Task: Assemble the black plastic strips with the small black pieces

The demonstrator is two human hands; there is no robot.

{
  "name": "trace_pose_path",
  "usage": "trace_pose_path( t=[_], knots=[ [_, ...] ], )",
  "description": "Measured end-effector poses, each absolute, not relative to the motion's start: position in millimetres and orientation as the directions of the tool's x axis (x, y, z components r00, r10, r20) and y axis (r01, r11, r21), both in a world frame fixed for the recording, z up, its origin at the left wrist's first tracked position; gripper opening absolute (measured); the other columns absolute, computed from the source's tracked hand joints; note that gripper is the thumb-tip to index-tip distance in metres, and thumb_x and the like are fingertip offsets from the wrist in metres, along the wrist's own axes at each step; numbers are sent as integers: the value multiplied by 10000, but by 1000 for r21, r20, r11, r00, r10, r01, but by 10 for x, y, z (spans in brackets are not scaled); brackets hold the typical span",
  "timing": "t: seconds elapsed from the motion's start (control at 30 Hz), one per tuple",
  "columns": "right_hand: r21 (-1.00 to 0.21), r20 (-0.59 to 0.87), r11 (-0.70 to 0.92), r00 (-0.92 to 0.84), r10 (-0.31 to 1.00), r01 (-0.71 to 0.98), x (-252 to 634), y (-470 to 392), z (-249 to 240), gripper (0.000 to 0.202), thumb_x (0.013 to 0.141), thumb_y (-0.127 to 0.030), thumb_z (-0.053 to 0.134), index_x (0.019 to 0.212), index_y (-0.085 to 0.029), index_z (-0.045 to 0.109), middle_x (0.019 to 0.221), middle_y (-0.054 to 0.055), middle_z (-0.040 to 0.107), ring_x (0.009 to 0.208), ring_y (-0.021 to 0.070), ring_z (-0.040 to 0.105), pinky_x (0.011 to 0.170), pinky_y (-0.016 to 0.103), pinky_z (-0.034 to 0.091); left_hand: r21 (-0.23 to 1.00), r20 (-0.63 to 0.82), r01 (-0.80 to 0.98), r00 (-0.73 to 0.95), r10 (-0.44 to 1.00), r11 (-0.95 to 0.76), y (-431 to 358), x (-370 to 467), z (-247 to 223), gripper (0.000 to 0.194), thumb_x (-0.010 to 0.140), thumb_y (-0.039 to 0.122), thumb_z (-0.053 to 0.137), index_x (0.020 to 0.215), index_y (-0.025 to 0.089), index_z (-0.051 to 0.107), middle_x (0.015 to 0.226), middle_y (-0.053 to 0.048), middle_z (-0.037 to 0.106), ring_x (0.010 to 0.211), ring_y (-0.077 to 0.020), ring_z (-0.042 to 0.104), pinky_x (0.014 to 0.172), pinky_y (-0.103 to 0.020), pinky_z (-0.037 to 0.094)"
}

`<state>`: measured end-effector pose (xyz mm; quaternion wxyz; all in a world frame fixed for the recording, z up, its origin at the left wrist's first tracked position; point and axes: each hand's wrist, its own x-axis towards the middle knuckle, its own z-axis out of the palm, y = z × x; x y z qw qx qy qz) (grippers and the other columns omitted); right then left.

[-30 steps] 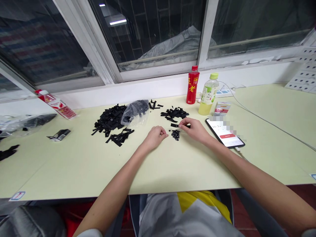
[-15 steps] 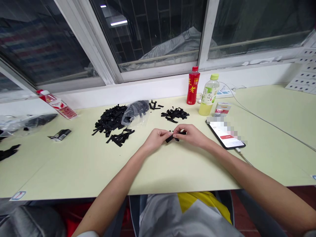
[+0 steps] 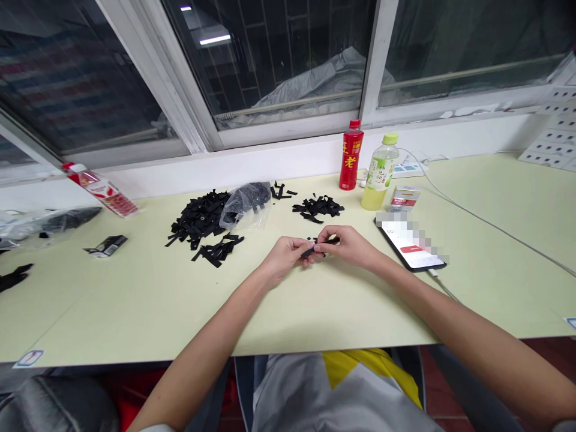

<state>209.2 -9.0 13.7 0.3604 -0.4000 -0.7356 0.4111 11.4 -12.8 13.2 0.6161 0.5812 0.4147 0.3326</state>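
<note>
Between my two hands, just above the table, is a short black fabric strip (image 3: 308,252). My left hand (image 3: 287,255) pinches its left end between thumb and fingers. On the other side my right hand (image 3: 341,243) grips the same strip with thumb and forefinger, and a bit of black sticks out past its fingers. Small black pieces (image 3: 310,239) lie on the table right behind the fingertips, partly covered. Beyond the hands is a small heap of black strips (image 3: 318,207). A larger heap (image 3: 200,217) and a smaller group of strips (image 3: 219,250) lie to the left.
A clear plastic bag (image 3: 246,207) leans on the big heap. At the right stand a red bottle (image 3: 351,157), a green-capped bottle (image 3: 380,174) and a small box (image 3: 404,198), with a phone (image 3: 410,245) on a cable. Leftward are a crumpled black packet (image 3: 107,246) and a tilted bottle (image 3: 104,191).
My left fingers have curled further under the strip, which has turned so that less of its flat face shows. The hands have hardly shifted; the view has moved slightly.
</note>
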Motion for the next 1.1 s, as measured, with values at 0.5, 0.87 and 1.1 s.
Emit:
trace_pose_path(
  t=[0.5,0.87,1.1],
  knots=[
    [-904,108,294,-501,859,309,2200,-36,185,171,798,-316,635,873,-193,728,860,37,728,786,185,634,743,318,482,960,-95,272,553,828,-71,-145,32,213,364,796,476,703,840,116,735,764,-87,695,596,-109,528,579,-259,427],
    [-949,129,237,-434,892,205,2154,22,49,182,806,-285,621,923,-175,706,857,48,727,783,178,653,752,324,501,935,106,227,554,826,-273,-153,28,265,321,877,453,625,944,155,727,1106,-133,662,861,-172,598,703,-293,472],
    [-937,158,255,-363,918,237,2106,29,23,201,819,-300,624,947,-163,698,907,63,739,797,182,656,726,308,494,951,103,208,488,867,-230,-120,55,247,345,881,450,619,936,126,722,940,-96,683,755,-145,563,711,-286,457]
  ],
)
